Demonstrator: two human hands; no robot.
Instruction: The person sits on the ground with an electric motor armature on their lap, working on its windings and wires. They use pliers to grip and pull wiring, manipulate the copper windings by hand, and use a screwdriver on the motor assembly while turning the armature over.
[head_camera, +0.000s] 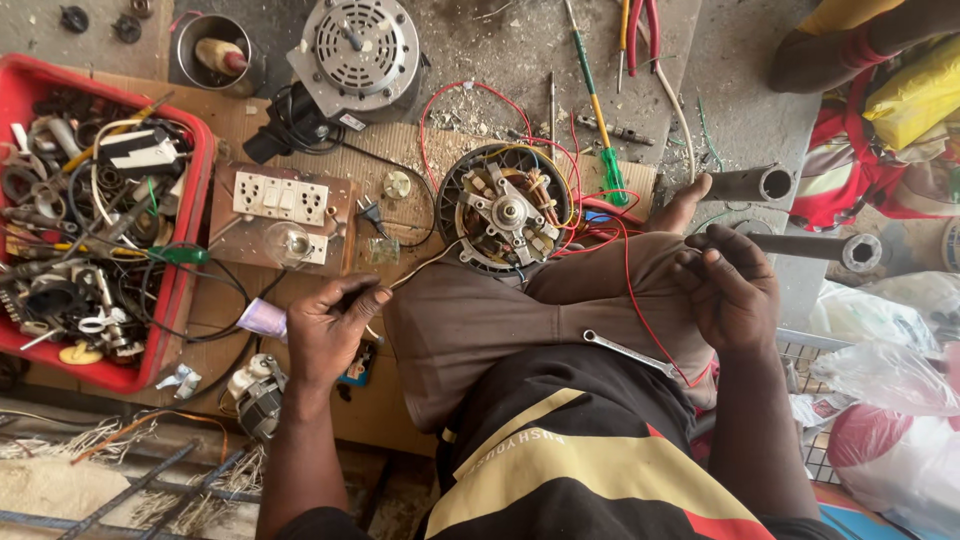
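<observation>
I sit cross-legged in brown trousers. My left hand pinches a thin wire that runs to the open fan motor in front of my knee; the same hand holds a pale violet roll. My right hand rests curled on my right knee and holds nothing that I can see. Red wires trail from the motor across my leg. A silver spanner lies on my lap.
A red crate of cables and parts stands at left. A wooden switchboard with sockets and a bulb lies beside it. A grey motor, a green screwdriver, pliers and two metal pipes lie beyond. Another person's arm is at top right.
</observation>
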